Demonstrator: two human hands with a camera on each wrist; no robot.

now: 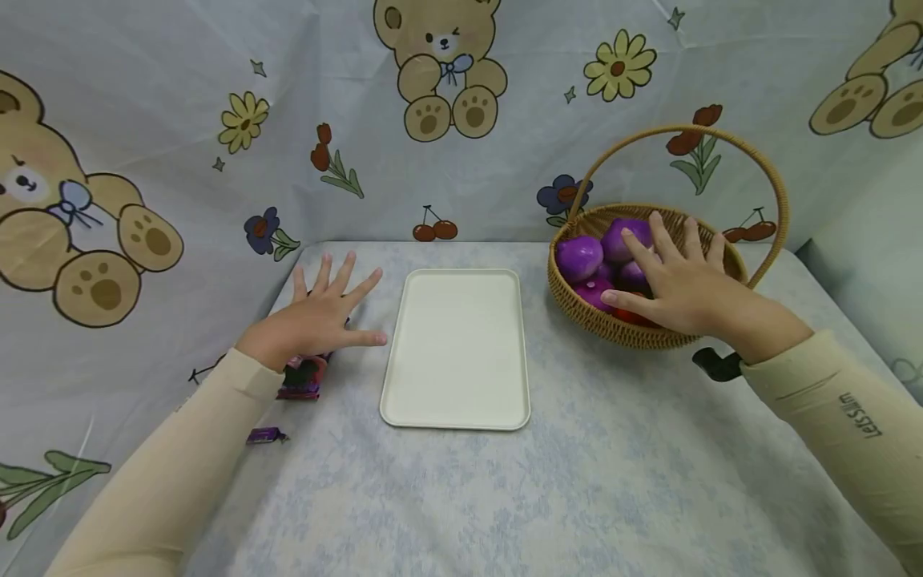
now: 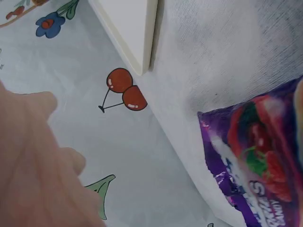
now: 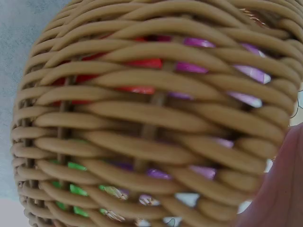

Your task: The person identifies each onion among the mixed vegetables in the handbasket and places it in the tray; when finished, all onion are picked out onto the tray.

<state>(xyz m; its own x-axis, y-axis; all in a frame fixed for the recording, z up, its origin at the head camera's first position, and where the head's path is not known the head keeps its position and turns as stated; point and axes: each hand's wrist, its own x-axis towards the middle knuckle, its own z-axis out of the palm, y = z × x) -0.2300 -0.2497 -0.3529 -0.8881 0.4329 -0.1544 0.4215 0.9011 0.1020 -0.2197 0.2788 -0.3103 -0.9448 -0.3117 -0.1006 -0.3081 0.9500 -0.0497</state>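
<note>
A cream tray [image 1: 456, 348] lies bare in the middle of the table. To its left my left hand [image 1: 322, 308] is spread flat, fingers straight, over a purple snack packet [image 1: 304, 378] that also shows in the left wrist view [image 2: 255, 156]. On the right stands a wicker basket [image 1: 577, 308] with a hoop handle, holding purple round things [image 1: 579, 256] and something red. My right hand [image 1: 674, 276] rests with straight fingers on the purple things inside it. The right wrist view shows the basket's woven wall [image 3: 142, 123] close up.
A small purple wrapped sweet [image 1: 265, 435] lies near the left forearm. A printed cloth with bears and flowers covers the table and the walls behind. A black object [image 1: 715, 365] sticks out under my right wrist.
</note>
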